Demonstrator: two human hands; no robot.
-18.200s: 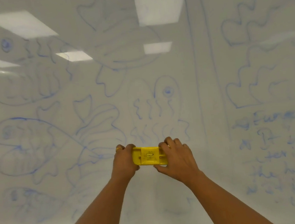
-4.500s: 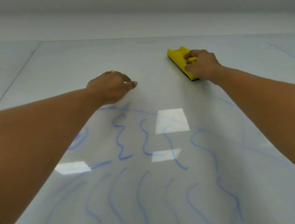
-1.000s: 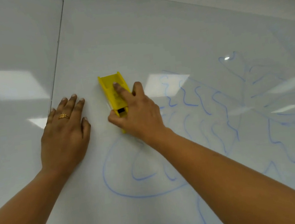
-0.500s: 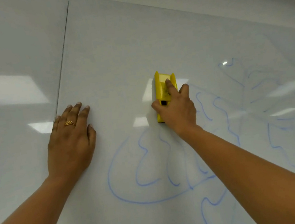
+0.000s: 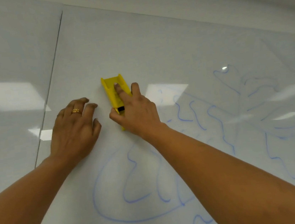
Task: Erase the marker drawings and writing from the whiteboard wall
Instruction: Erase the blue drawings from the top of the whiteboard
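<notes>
Against the whiteboard wall, high up and a little left of centre, the yellow eraser lies flat with its long side running up the board. It sits on bare white, just above the blue marker drawings that spread below and to the right. From my remote seat, the first risk I judge is wasted strokes: the pad is clear of the ink, so unless it comes down the loops and squiggles go untouched. The second is streaking, since the pressure seems to come mostly through one finger along the eraser's back, and an uneven pad could leave faint blue bands. The third is smearing, because the right forearm crosses over the big loop and could drag wet dust across the board or pick it up on bare skin. My right hand pinches the eraser, index finger stretched along its top, thumb on its left edge, the other fingers down its right side. My left hand rests on the board just beside the eraser without touching it, palm down, fingers bent with their tips on the surface, holding nothing, a gold ring on one finger. It lies between the eraser and the dark panel seam.
</notes>
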